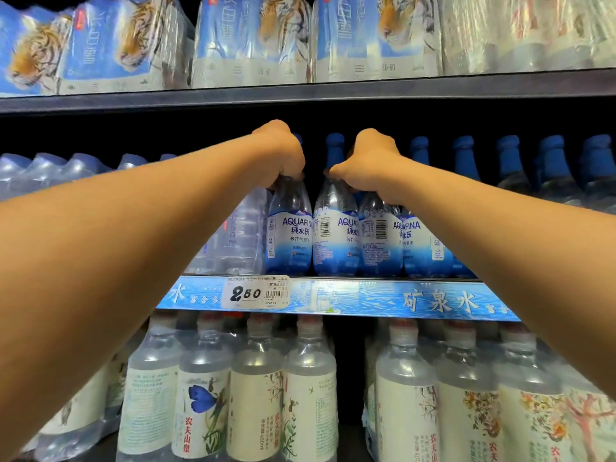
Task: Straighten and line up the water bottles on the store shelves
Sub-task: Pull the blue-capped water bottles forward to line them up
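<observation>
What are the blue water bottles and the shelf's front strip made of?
Aquafina bottles: look like clear, glossy plastic, since you can see through their shoulders and light glints on them; the blue labels seem to be a shiny film.
Shelf strip: probably printed plastic or card with a smooth sheen.
Price tag: looks like matte paper.

Bottles (289, 228) read AQUAFINA; price tag (255, 292) reads 2.50.
</observation>
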`<state>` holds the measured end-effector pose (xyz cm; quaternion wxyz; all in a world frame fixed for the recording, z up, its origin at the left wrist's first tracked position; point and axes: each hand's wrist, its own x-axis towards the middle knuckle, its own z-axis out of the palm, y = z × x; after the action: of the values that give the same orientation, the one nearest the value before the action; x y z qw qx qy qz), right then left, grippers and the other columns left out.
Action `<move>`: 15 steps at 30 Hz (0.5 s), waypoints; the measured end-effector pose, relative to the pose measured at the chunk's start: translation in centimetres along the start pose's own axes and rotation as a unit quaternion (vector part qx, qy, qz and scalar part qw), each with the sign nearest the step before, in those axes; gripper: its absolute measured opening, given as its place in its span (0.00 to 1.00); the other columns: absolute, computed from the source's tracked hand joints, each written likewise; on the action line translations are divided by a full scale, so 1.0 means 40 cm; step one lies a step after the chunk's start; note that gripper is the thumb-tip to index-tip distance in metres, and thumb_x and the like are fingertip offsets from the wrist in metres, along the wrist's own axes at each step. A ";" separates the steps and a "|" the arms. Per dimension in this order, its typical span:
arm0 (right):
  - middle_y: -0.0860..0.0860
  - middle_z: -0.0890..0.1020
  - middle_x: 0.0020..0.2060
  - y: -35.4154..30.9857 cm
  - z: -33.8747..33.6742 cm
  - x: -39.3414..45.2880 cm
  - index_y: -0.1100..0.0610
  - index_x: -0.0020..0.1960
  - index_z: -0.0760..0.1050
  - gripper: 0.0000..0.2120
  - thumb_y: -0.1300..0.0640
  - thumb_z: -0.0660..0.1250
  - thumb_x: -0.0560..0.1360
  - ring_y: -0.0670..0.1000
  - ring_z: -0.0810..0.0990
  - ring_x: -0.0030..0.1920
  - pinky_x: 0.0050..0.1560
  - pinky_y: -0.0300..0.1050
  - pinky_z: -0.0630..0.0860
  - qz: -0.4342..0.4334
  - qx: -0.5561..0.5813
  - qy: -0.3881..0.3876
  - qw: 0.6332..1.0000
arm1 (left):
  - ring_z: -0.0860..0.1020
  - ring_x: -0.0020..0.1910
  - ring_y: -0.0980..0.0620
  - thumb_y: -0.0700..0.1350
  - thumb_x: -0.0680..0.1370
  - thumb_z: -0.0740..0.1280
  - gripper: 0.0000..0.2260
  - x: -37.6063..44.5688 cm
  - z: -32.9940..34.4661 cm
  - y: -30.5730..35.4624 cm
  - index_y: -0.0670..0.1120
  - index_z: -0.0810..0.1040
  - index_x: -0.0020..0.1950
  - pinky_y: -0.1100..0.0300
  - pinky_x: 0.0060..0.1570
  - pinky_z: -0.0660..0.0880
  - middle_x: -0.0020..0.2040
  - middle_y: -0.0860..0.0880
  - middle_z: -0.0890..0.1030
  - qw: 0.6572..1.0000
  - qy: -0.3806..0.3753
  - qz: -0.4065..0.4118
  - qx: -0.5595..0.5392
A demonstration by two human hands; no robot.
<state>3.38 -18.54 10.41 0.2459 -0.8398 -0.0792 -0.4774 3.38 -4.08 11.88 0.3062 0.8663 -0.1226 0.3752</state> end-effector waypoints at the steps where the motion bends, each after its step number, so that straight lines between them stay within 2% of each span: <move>1: 0.55 0.80 0.42 0.001 -0.003 -0.001 0.57 0.39 0.71 0.18 0.47 0.78 0.69 0.54 0.79 0.40 0.26 0.40 0.66 -0.003 -0.003 0.004 1.000 | 0.79 0.35 0.47 0.36 0.72 0.73 0.09 -0.001 -0.006 -0.001 0.42 0.72 0.39 0.56 0.42 0.77 0.37 0.45 0.78 1.000 -0.009 -0.001 -0.007; 3: 0.55 0.80 0.41 -0.001 -0.005 -0.002 0.56 0.37 0.70 0.20 0.45 0.78 0.68 0.54 0.79 0.40 0.26 0.41 0.65 -0.012 -0.014 0.007 1.000 | 0.81 0.42 0.43 0.33 0.73 0.70 0.08 -0.006 -0.005 -0.008 0.41 0.71 0.41 0.52 0.47 0.79 0.41 0.42 0.79 0.999 -0.023 -0.004 -0.033; 5: 0.54 0.78 0.38 -0.005 -0.006 -0.004 0.56 0.35 0.68 0.22 0.45 0.78 0.68 0.53 0.77 0.37 0.26 0.41 0.64 -0.014 -0.022 0.004 1.000 | 0.82 0.48 0.37 0.31 0.74 0.67 0.05 -0.012 0.011 -0.009 0.38 0.73 0.47 0.43 0.51 0.80 0.48 0.35 0.80 0.997 -0.020 -0.003 -0.077; 6: 0.53 0.77 0.37 -0.007 -0.006 -0.005 0.56 0.35 0.68 0.21 0.45 0.77 0.69 0.52 0.76 0.35 0.25 0.41 0.64 -0.009 -0.022 0.002 1.000 | 0.82 0.49 0.37 0.33 0.74 0.67 0.06 -0.013 0.018 -0.009 0.37 0.75 0.50 0.42 0.51 0.80 0.51 0.35 0.81 0.997 -0.007 0.000 -0.074; 8: 0.53 0.77 0.36 -0.008 -0.002 -0.001 0.57 0.37 0.70 0.17 0.49 0.74 0.72 0.50 0.76 0.33 0.26 0.41 0.69 0.006 -0.002 -0.017 1.000 | 0.82 0.50 0.40 0.38 0.73 0.71 0.11 -0.009 0.028 -0.012 0.38 0.78 0.54 0.46 0.51 0.81 0.52 0.38 0.82 0.998 0.046 0.017 -0.031; 10: 0.58 0.81 0.42 -0.006 0.003 0.006 0.61 0.44 0.74 0.10 0.55 0.71 0.74 0.56 0.83 0.40 0.36 0.50 0.83 0.026 0.067 -0.045 0.996 | 0.81 0.51 0.41 0.42 0.71 0.75 0.10 -0.011 0.023 -0.012 0.42 0.78 0.49 0.52 0.49 0.80 0.52 0.41 0.81 0.995 0.095 0.038 0.008; 12: 0.61 0.82 0.46 -0.002 0.005 0.006 0.64 0.47 0.75 0.07 0.60 0.69 0.75 0.62 0.85 0.47 0.46 0.60 0.84 0.043 0.129 -0.065 0.989 | 0.81 0.48 0.41 0.44 0.69 0.78 0.13 -0.011 0.015 -0.014 0.42 0.77 0.47 0.54 0.43 0.78 0.51 0.41 0.81 0.995 0.093 0.036 0.026; 15: 0.61 0.82 0.42 0.008 0.007 0.006 0.63 0.47 0.76 0.11 0.57 0.73 0.73 0.60 0.86 0.44 0.46 0.62 0.83 0.038 0.137 -0.064 0.988 | 0.82 0.45 0.41 0.43 0.68 0.79 0.18 -0.013 0.010 -0.010 0.40 0.78 0.53 0.49 0.44 0.82 0.51 0.41 0.82 0.999 0.050 0.011 -0.005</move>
<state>3.84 -18.70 10.39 0.3712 -0.8292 -0.1280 -0.3979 3.43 -4.05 11.11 0.3116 0.8436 -0.1188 0.4209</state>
